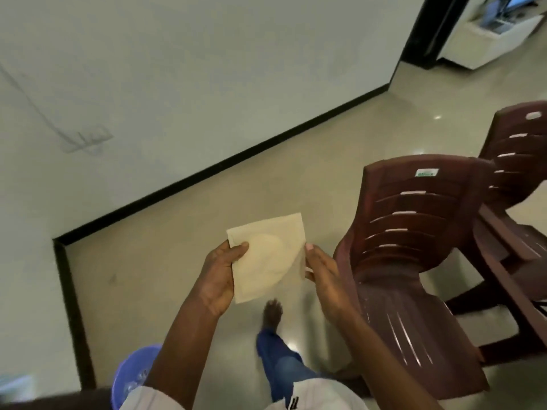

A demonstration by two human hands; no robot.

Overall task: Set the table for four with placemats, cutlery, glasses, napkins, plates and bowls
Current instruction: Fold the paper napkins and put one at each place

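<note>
Finding 1, the task's thing. The napkin (268,257) is off any desk, held in the air in front of your body and above the floor (183,261). It is a pale, flat, folded square. It shows no marked long axis, and its edges are turned a little clockwise, so one corner points up and to your right.

Finding 2, the hands. Your left hand (220,273) grips the napkin's left edge, with the thumb laid across the top face and the fingers hidden beneath. Your right hand (324,279) meets the right edge with thumb and fingertips and appears to pinch it. That contact is small and partly blurred. The napkin lies between the two hands, and the left hand has the greater share of it.

Finding 3, surroundings. Two brown plastic chairs (414,232) stand close on your right, with the nearer one just beside your right hand. A purple basket (133,374) sits low on your left. One bare foot (272,315) is forward on the floor under the napkin.

Assessment. No desk, placemat or setting is in view, so I cannot tell which way the napkin's place lies from your hands. The chairs suggest it is to the right. You are likely carrying the napkin, and the laying is not yet done. Watch the near chair back on that side.
</note>
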